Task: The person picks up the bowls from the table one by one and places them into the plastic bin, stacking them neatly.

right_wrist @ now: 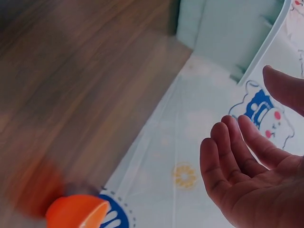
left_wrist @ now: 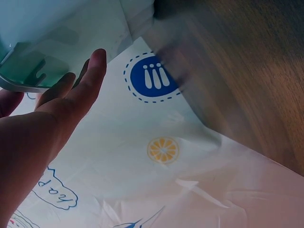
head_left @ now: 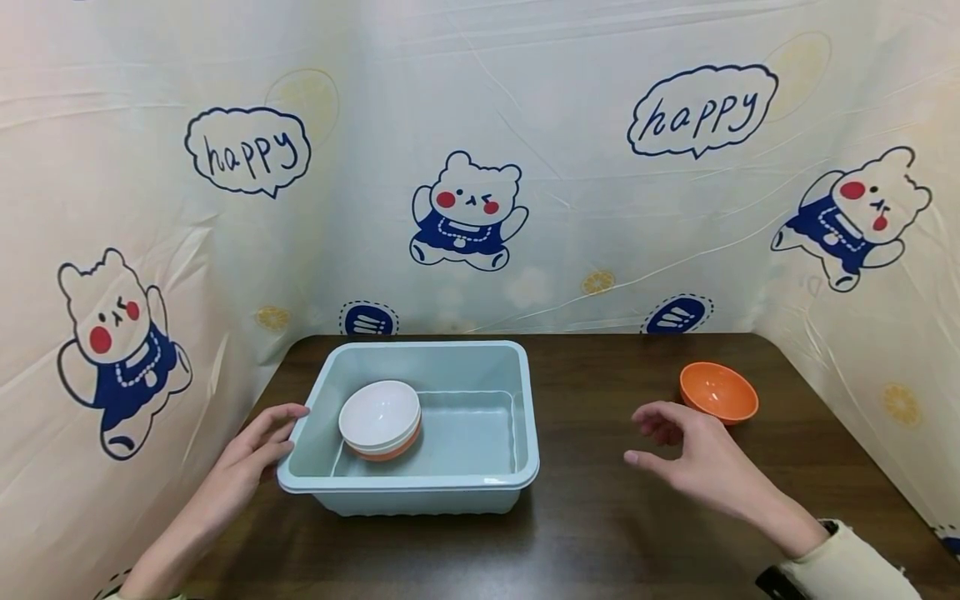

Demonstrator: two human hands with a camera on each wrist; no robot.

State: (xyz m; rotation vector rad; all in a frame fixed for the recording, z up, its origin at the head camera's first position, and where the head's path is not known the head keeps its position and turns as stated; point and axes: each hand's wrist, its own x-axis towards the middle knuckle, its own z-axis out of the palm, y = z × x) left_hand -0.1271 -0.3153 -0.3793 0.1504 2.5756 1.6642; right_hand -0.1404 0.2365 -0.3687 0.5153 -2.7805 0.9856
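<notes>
A pale blue-green plastic basin (head_left: 465, 496) stands on the table, left of the middle. Inside it, toward the left, sits a stack of bowls: a white bowl (head_left: 380, 414) on top and an orange bowl (head_left: 386, 454) low in the stack. My left hand (head_left: 251, 454) touches the basin's left rim, fingers fairly straight along its outer side. A separate orange bowl (head_left: 718, 393) stands on the right of the table. Just in front of it, in the head view, my right hand (head_left: 697, 458) hovers with fingers loosely bent and nothing in its grasp.
The dark wooden table (head_left: 600, 533) carries the basin and bowls. Around its back and sides hangs a pale printed curtain (head_left: 570, 233) with cartoon bears and lettering. In the right wrist view the basin's outer wall (right_wrist: 228, 38) shows at the top.
</notes>
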